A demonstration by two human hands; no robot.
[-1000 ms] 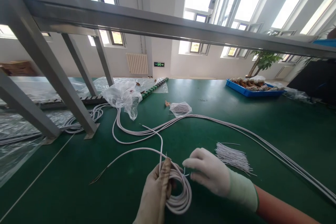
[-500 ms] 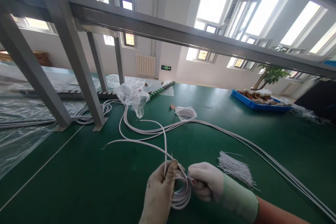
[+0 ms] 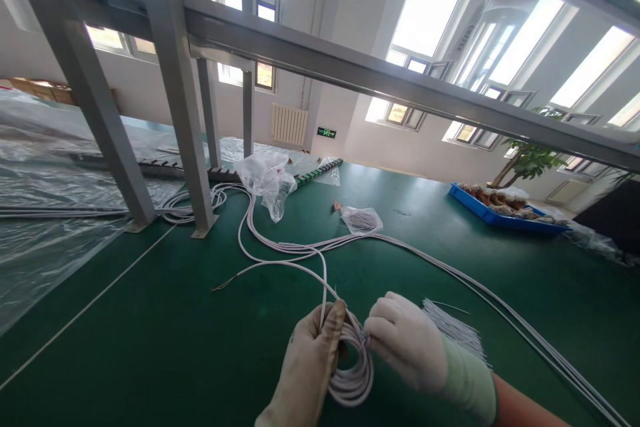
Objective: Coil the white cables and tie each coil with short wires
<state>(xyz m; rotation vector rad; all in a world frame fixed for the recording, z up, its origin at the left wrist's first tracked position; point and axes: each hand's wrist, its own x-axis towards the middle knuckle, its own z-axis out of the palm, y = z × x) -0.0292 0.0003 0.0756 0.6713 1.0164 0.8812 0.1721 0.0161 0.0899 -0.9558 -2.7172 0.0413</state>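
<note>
My left hand (image 3: 307, 367), in a pale glove, grips a small coil of white cable (image 3: 353, 373) low in the middle of the view. My right hand (image 3: 407, 343), also gloved, is closed with its fingertips pinched at the top of the coil, on something too small to make out. A loose tail of the cable (image 3: 280, 267) runs up from the coil and out to the left over the green table (image 3: 150, 333). A fan of thin white ties (image 3: 457, 330) lies just right of my right hand.
Long white cables (image 3: 500, 307) cross the table to the lower right. A small bag of ties (image 3: 361, 220) and a crumpled plastic bag (image 3: 267, 177) lie farther back. A blue tray (image 3: 500, 210) sits far right. Grey steel frame legs (image 3: 185, 147) stand at left beside plastic sheeting (image 3: 45, 227).
The camera has tilted up and shifted. My right hand has closed in on the top of the coil. The loose cable tail has been drawn in shorter.
</note>
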